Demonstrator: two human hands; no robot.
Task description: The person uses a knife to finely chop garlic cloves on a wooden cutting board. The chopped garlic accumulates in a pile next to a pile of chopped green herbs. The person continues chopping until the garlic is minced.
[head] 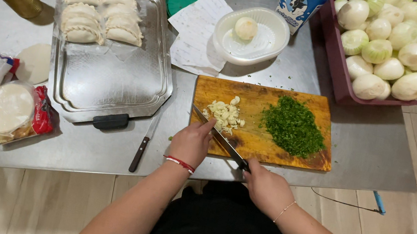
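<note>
While my right hand [266, 187] is closed around the dark handle of the chef's knife [220, 139], the blade runs up and to the left across the wooden cutting board [255, 139], its tip just beside the small pile of chopped pale pieces [226, 114]. My left hand [191, 142] lies on top of the blade near its tip, fingers together and pressing flat on the spine rather than wrapped around anything. To the right of the pale pile, apart from it on the same board, sits a heap of finely chopped green herbs [293, 128]. The board rests on a steel table [3, 26]. Left of my left hand, a second, smaller knife [142, 146] lies on the table against the edge of a metal tray [113, 78], which carries folded raw pastries [100, 16] at its far end. Behind the board stand a white plastic bowl [252, 40] with one peeled onion in it and a dark red crate [339, 77] full of peeled onions [393, 43].
</note>
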